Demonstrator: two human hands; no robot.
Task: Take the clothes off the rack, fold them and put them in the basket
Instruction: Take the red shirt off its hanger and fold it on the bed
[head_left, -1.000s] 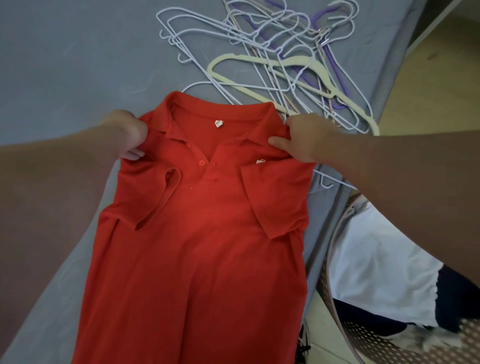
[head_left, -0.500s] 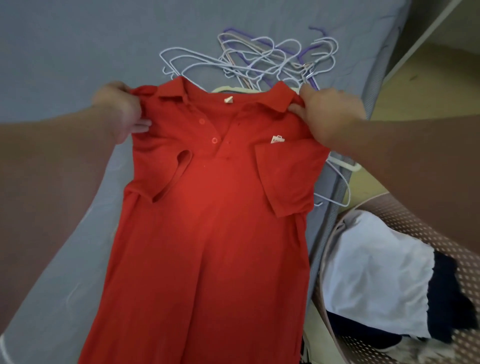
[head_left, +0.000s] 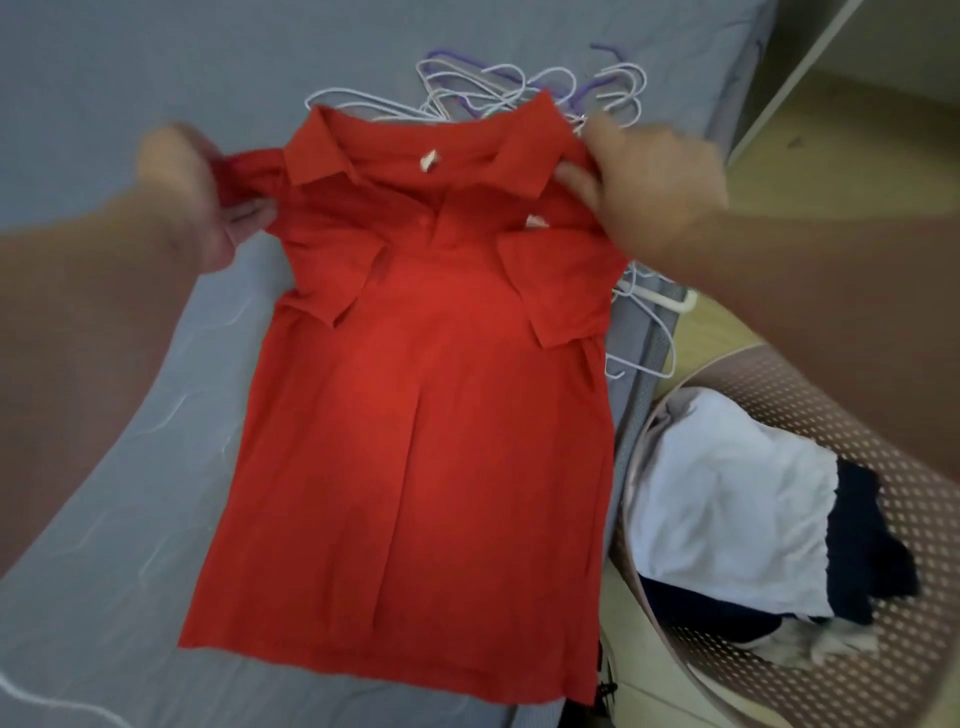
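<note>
A red polo shirt (head_left: 415, 415) lies front up on the grey mattress (head_left: 130, 78), its sides and short sleeves folded inward over the chest. My left hand (head_left: 192, 192) pinches the shirt's left shoulder. My right hand (head_left: 649, 182) grips the right shoulder beside the collar. The collar end is lifted off the bed while the hem rests on it. A perforated beige basket (head_left: 779, 405) stands on the floor at the lower right, holding a white garment (head_left: 727, 499) and a dark one (head_left: 872, 561).
A tangle of white and purple wire hangers (head_left: 519, 83) lies on the mattress just beyond the collar, some spilling over the bed's right edge (head_left: 649, 332). Wooden floor (head_left: 831, 145) shows at the upper right, with a pale furniture edge.
Both hands have raised the shirt's shoulders and drawn them away from me, over the hangers. The whole shirt, hem included, has come into view.
</note>
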